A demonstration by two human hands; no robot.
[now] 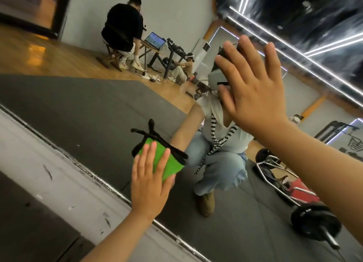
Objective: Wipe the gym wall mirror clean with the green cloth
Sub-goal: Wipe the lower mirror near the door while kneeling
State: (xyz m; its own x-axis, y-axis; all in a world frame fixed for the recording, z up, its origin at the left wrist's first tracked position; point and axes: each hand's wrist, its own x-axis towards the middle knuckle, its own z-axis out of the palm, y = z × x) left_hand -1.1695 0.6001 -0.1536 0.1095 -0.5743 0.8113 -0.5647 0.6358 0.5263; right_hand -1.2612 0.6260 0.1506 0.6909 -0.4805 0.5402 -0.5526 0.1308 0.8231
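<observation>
Pressing the folded bright-green cloth with black trim against the large gym wall mirror near its bottom edge, my left hand flat-fingered, I reckon my right hand, spread bare on the glass above, could leave fresh smears.

Forearms bare behind left hand & right hand; reflected: pale tee, lt-blue jeans, b/w striped strap.
</observation>
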